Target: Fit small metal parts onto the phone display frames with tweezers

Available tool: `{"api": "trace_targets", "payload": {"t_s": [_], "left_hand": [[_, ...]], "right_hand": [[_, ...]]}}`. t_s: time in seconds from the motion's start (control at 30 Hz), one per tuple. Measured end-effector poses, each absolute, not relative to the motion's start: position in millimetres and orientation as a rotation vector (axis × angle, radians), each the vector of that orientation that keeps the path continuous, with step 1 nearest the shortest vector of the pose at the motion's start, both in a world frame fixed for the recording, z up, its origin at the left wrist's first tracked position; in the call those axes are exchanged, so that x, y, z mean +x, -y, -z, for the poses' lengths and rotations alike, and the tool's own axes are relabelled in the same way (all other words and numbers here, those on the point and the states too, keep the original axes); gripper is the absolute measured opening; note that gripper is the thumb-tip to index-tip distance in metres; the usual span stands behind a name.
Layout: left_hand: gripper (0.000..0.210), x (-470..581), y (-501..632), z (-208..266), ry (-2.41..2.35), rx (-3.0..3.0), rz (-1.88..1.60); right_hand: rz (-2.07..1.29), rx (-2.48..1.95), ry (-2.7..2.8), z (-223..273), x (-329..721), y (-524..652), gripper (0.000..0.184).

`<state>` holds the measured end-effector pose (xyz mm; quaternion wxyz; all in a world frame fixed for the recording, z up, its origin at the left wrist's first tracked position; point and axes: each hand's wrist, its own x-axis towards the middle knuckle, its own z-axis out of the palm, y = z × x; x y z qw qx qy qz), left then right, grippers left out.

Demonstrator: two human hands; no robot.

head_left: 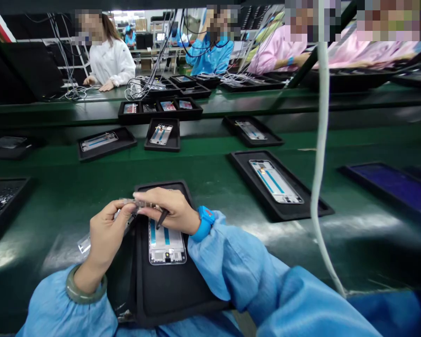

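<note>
Head view, monitored from my remote station: the left hand (108, 231) and right hand (175, 210) meet over the far left corner of a black tray (182, 295) at the near side of the green bench (205, 173). A silver phone frame (176, 242) lies flat in this tray, its far end hidden by the right hand. Fingers, left: thumb and forefinger clamped on a small clear part (140, 204). Fingers, right: clamped on the same part from the opposite side, with a slim dark tool (162, 218) lodged in the hand, tip angled down above the frame. A clear strip (84, 244) projects beyond the left hand; I cannot tell whether it joins the small part. For this handling step I advise gripping the part by its edges, steadying 1 side while working the other, and applying light, even force, since it probably creases easily. I would direct the tool tip away from the blue strips (167, 236) to avoid scratches. Pose: left wrist nearly straight, back of the hand outward; right hand palm-down, arched above the frame, wrist toward the lower right.
</note>
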<state>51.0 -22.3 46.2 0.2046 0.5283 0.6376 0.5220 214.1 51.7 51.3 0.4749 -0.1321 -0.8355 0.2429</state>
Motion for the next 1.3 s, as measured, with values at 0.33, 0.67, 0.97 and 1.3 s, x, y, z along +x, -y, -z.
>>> {"api": "trace_targets", "payload": {"t_s": [0.33,0.67,0.97,1.3], "left_hand": [[0.022,50,21,-43,-1.732,1.491,-1.45],[0.018,50,20,-44,-1.699,1.652,-1.411],[0.021,49,20,-41,-1.423,2.033,-1.433],[0.03,41,14,-45,-1.312,2.115,-1.661]], "right_hand": [[-0.407,-0.182,2.166,-61,220,-50,0.025],[-0.361,-0.402,2.341,-74,223,-47,0.039],[-0.807,-0.768,2.083,-81,232,-73,0.033],[-1.721,-0.652,2.412,-94,208,-117,0.064]]}}
